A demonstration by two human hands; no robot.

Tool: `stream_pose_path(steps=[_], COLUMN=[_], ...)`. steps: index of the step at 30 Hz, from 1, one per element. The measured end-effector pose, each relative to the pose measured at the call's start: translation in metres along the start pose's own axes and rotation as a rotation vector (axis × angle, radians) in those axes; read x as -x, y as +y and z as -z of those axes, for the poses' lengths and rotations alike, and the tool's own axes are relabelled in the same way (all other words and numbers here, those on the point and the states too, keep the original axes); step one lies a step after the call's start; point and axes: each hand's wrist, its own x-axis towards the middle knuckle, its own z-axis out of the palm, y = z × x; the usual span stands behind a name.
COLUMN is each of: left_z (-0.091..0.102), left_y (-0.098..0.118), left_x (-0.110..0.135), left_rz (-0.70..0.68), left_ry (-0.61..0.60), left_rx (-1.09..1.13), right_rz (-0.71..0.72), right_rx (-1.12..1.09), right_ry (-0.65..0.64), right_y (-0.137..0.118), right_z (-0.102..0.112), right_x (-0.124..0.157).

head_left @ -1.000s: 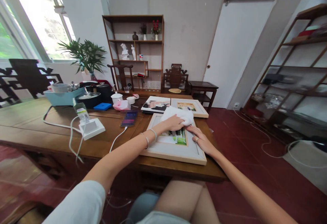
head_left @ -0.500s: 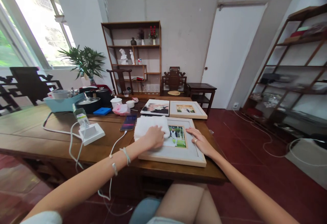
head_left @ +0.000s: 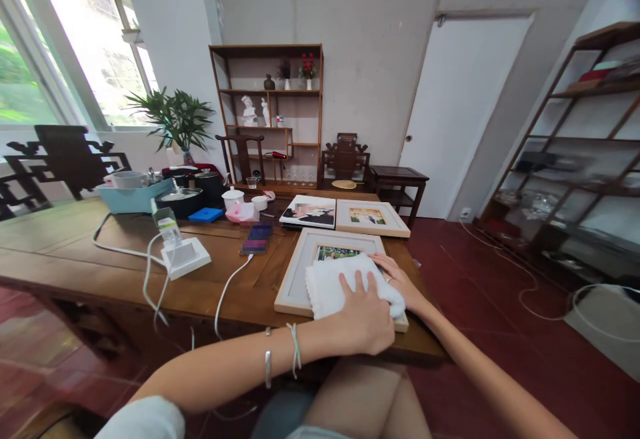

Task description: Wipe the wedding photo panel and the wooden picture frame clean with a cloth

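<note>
My left hand [head_left: 369,319] holds a folded white cloth [head_left: 325,289] down against a picture frame, its fingers spaced out over the fabric. This picture frame [head_left: 286,297] has a pale wooden border and a light mat, and lies flat near the table's front right corner. The upper edge of its photo [head_left: 336,252] shows above the cloth, which hides the rest. My right hand [head_left: 400,284] rests on the frame's right side with fingers extended, partly behind the cloth. Just beyond lie a second framed photo [head_left: 399,227] and a white-edged picture [head_left: 306,211].
Left of the frame, a phone [head_left: 257,239] lies on the wooden table [head_left: 250,309] with a white cable. Farther left are a white power strip [head_left: 187,259], a blue box [head_left: 206,215], a pot [head_left: 180,204] and a light-blue bin [head_left: 125,200]. White cups [head_left: 233,197] stand behind.
My left hand and the cloth have moved right and toward me, from the frame's left side onto its lower right part. The photo is now mostly covered. My right hand stays at the right side.
</note>
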Motion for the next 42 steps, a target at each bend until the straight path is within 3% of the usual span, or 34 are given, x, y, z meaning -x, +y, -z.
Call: stream_pose_path(steps=[5,9,13,17,20,25,29,35,39,42], left_z=[-0.002,0.003,-0.005,-0.018,-0.017,-0.008,-0.007,0.006,0.021,0.018], left_y=[-0.010,-0.040,-0.078,-0.110,-0.130,-0.149,-0.141,-0.096,-0.065,-0.053], left_x=[0.003,0.016,0.018,-0.002,-0.029,-0.065,-0.059,-0.001,0.030,0.029], left_rz=[0.013,0.110,0.181,0.189,0.178,0.116,0.076,0.021,-0.140,-0.235], left_ry=[0.002,-0.033,0.036,0.186,0.273,0.254,0.165,-0.027,-0.142,-0.162], left_rx=[-0.035,-0.098,-0.145,-0.188,-0.206,-0.219,-0.219,-0.204,-0.158,-0.107], right_rz=[-0.020,-0.036,-0.044,-0.046,-0.042,-0.048,-0.057,-0.067,-0.065,-0.063], right_rx=[-0.004,-0.013,-0.020,-0.014,0.001,0.026,0.028,0.019,0.021,0.026], right_ry=[0.000,0.004,0.012,0.017,0.013,0.008,0.011,0.022,0.022,0.014], right_y=[0.000,0.001,0.002,0.001,0.000,-0.001,0.000,0.002,0.002,0.001], right_z=[0.000,-0.001,-0.002,-0.002,-0.001,-0.001,-0.001,-0.002,-0.002,-0.001], right_x=[0.002,0.004,0.003,0.002,0.002,0.002,0.003,0.003,0.003,0.003])
